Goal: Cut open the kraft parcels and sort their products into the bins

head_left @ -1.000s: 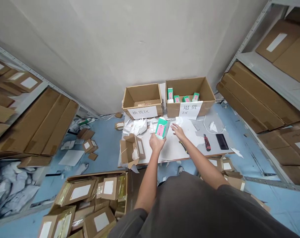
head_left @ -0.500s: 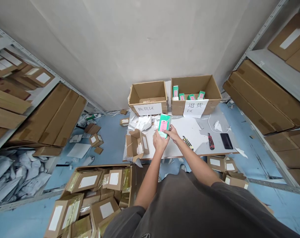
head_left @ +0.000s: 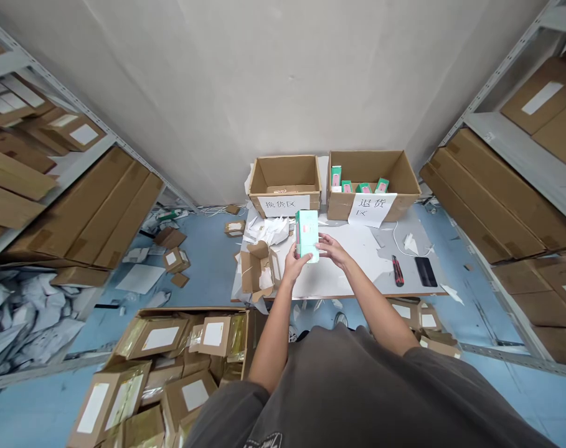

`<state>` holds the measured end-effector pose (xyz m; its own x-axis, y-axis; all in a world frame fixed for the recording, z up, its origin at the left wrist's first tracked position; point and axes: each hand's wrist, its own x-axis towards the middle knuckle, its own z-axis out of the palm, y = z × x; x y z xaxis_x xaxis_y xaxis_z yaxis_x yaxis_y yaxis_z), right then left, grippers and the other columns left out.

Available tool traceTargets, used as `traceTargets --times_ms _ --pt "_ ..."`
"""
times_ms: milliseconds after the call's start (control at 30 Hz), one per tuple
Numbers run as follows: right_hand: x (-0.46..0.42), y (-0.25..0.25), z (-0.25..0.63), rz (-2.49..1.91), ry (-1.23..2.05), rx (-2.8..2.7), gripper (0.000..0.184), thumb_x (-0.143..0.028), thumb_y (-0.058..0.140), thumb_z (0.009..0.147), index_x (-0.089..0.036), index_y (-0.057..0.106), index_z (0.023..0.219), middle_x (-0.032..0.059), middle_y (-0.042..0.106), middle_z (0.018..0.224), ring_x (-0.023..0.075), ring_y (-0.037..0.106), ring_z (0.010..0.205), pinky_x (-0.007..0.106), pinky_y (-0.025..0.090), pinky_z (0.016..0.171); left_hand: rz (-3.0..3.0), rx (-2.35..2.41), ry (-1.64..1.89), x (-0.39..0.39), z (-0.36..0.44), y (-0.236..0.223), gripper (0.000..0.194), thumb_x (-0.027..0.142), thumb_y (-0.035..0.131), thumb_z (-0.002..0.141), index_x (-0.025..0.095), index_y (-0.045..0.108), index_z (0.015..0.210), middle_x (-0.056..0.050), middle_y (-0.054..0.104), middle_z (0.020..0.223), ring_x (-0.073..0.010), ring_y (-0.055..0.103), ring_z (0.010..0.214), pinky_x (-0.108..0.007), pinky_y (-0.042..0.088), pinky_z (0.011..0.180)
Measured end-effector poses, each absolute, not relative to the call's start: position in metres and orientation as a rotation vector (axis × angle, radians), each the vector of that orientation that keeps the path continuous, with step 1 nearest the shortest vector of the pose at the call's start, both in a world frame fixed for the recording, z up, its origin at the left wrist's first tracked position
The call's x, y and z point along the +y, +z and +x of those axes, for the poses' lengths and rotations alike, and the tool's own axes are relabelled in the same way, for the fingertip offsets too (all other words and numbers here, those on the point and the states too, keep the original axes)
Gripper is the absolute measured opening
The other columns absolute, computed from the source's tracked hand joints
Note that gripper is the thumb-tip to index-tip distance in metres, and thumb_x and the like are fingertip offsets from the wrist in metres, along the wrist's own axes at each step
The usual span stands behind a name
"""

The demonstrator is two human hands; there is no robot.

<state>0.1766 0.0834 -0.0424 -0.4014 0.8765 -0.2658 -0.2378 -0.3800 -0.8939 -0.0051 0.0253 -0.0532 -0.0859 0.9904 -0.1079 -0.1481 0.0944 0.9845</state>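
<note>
A small green product box [head_left: 309,233] is held above the table, a pale green printed face turned to the camera. My left hand [head_left: 296,266] grips its lower left side, thumb across the front. At the lower right edge my right hand [head_left: 333,250] has its fingers against the box. Just left of my hands, an opened brown carton [head_left: 252,274] with white paper inside stands on the table. Behind them are two large cardboard boxes with handwritten paper signs: the left box [head_left: 285,171] and the right box [head_left: 397,168], the latter containing several green boxes [head_left: 364,188].
Crumpled white paper [head_left: 269,230] lies behind the carton. A red-and-black utility knife [head_left: 397,271] and a dark phone [head_left: 425,272] rest on the table's right. Below left is a big carton of taped parcels [head_left: 189,392]. Loaded shelves flank both sides.
My hands have turned the green box from its pink-picture face to a pale green one. My right hand's fingers have spread along its edge. The yellow knife is no longer visible.
</note>
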Motion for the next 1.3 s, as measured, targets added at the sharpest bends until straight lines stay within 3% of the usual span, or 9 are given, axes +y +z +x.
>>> traceTargets --times_ms 233,367,500,733,867,967,1067,1200,1300 --pt "0.08 -0.051 0.158 -1.077 1.858 -0.912 0.054 -0.04 0.094 0.06 -0.023 0.074 0.108 0.0062 0.082 0.105 0.0284 0.076 0.1 0.035 0.059 0.079 0.925 1.091 1.202 0.025 -0.002 -0.061 0.088 0.047 0.088 0.074 0.021 0.058 0.152 -0.011 0.07 0.137 -0.0294 0.068 0.119 -0.042 0.057 0.1" --pt "0.08 -0.067 0.159 -1.187 1.811 -0.867 0.052 -0.039 0.093 0.057 -0.021 0.071 0.1 0.0055 0.081 0.096 0.0259 0.075 0.088 0.033 0.057 0.072 1.01 1.359 1.115 0.022 -0.004 -0.074 0.085 0.051 0.087 0.075 0.024 0.059 0.151 -0.012 0.066 0.137 -0.027 0.067 0.112 -0.041 0.055 0.099" --pt "0.074 -0.091 0.155 -1.376 1.628 -0.851 0.054 -0.041 0.092 0.054 -0.023 0.063 0.096 0.0016 0.075 0.086 0.0216 0.07 0.076 0.031 0.055 0.064 1.254 1.635 1.006 0.014 0.003 -0.087 0.099 0.048 0.09 0.072 0.025 0.049 0.159 -0.014 0.061 0.136 -0.0288 0.065 0.116 -0.041 0.054 0.099" --pt "0.062 -0.106 0.148 -1.407 1.527 -0.875 0.067 -0.048 0.094 0.05 -0.027 0.054 0.1 -0.0009 0.071 0.094 0.0226 0.07 0.086 0.033 0.058 0.072 1.357 1.917 0.904 0.008 0.028 -0.097 0.1 0.043 0.084 0.075 0.02 0.039 0.162 -0.017 0.065 0.133 -0.0369 0.06 0.131 -0.047 0.05 0.107" --pt "0.067 -0.093 0.164 -1.199 1.745 -0.895 0.056 -0.051 0.089 0.064 -0.027 0.059 0.105 0.0024 0.075 0.102 0.0247 0.072 0.095 0.034 0.058 0.077 1.195 1.499 1.076 0.014 0.01 -0.101 0.107 0.049 0.084 0.074 0.02 0.036 0.164 -0.015 0.061 0.147 -0.0326 0.06 0.134 -0.044 0.049 0.11" --pt "0.073 -0.087 0.169 -1.112 1.794 -0.921 0.053 -0.046 0.089 0.062 -0.026 0.061 0.102 0.0036 0.076 0.102 0.0261 0.072 0.096 0.037 0.058 0.083 1.105 1.206 1.046 0.019 -0.004 -0.101 0.105 0.053 0.081 0.076 0.019 0.037 0.165 -0.015 0.061 0.149 -0.0302 0.063 0.13 -0.043 0.053 0.106" --pt "0.076 -0.09 0.163 -1.249 1.595 -0.908 0.062 -0.042 0.092 0.054 -0.025 0.058 0.102 0.0021 0.073 0.099 0.0249 0.071 0.092 0.037 0.059 0.083 1.227 1.334 1.018 0.02 -0.005 -0.098 0.098 0.048 0.082 0.077 0.023 0.042 0.162 -0.014 0.058 0.148 -0.0284 0.064 0.126 -0.042 0.053 0.106" --pt "0.074 -0.098 0.15 -1.46 1.35 -0.928 0.068 -0.044 0.092 0.051 -0.026 0.054 0.104 -0.0007 0.069 0.098 0.0232 0.07 0.09 0.036 0.059 0.08 1.441 1.601 0.972 0.019 0.014 -0.094 0.119 0.042 0.09 0.068 0.023 0.03 0.168 -0.016 0.058 0.145 -0.0336 0.061 0.132 -0.045 0.052 0.108" --pt "0.072 -0.098 0.147 -1.485 1.317 -0.983 0.069 -0.045 0.093 0.051 -0.027 0.054 0.105 -0.0002 0.069 0.099 0.0239 0.07 0.096 0.036 0.059 0.084 1.368 1.794 0.949 0.021 0.024 -0.097 0.123 0.042 0.091 0.067 0.02 0.027 0.169 -0.019 0.058 0.147 -0.0381 0.056 0.139 -0.048 0.049 0.112"
